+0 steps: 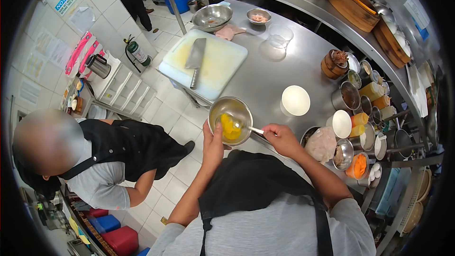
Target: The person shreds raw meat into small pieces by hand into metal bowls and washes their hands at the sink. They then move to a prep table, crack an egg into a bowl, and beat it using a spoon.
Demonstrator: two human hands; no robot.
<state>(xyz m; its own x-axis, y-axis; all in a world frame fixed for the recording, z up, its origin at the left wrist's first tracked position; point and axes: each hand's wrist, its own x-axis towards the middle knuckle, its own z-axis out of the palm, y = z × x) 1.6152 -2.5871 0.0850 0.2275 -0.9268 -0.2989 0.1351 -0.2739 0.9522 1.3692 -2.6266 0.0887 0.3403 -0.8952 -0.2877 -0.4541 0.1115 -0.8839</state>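
Note:
My left hand [213,141] grips the rim and side of a steel mixing bowl [216,107], the thumb over its edge. Yellow egg [230,128] lies in the bottom of the bowl, which is held just off the front edge of the steel table [265,83]. In my right hand [283,138] is the handle of a spoon or fork [256,130]; its far end dips toward the egg and its shape is unclear. A white bowl [295,100] stands on the table beyond my right hand.
A cleaver [196,59] rests on a cutting board [225,61] ahead to the left. Raw meat [229,32] and a steel bowl [212,16] sit behind it. Squeeze bottles [361,119] and several containers crowd the right. A person in a black apron [128,147] stands at my left.

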